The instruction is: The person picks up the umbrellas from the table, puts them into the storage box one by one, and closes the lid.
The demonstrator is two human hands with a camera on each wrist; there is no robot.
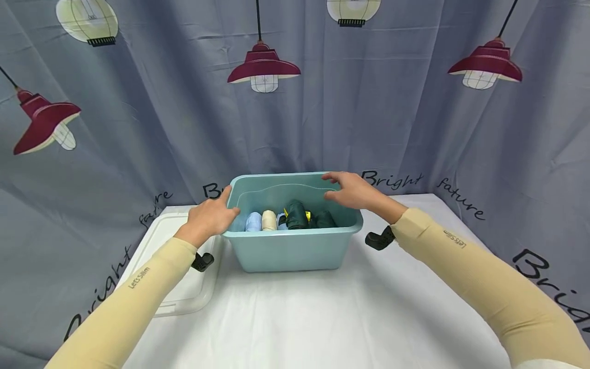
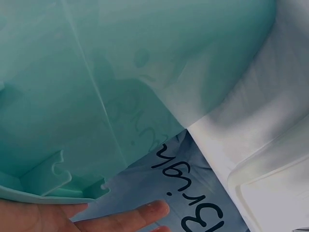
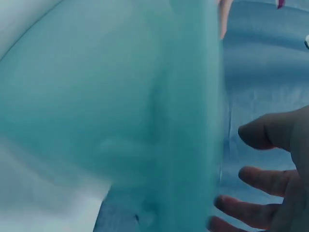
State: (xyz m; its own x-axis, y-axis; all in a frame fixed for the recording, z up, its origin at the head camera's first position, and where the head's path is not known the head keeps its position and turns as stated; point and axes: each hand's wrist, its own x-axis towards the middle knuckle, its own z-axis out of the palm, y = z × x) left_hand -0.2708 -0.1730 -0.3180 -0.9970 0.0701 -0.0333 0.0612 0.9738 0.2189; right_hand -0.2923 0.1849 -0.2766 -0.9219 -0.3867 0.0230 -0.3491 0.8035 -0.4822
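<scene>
A teal plastic storage bin (image 1: 290,251) stands on the white-covered table. My left hand (image 1: 207,218) rests at its left rim, thumb over the edge; in the left wrist view the fingers (image 2: 130,217) stretch out straight beneath the rim. Over the bin's right rear corner, my right hand (image 1: 352,190) has its fingers spread. The right wrist view shows a gap between those fingers (image 3: 263,181) and the rim (image 3: 193,116). Inside the bin lie rolled bundles: a light blue one (image 1: 253,222), a cream one (image 1: 268,220) and dark green ones (image 1: 297,215), with yellow bits among them.
A translucent white lid (image 1: 184,292) lies flat on the table (image 1: 322,318), left of the bin. Behind the table hangs a grey-blue curtain (image 1: 184,102) printed with lamps and lettering. Black wrist cameras (image 1: 380,238) sit under both sleeves.
</scene>
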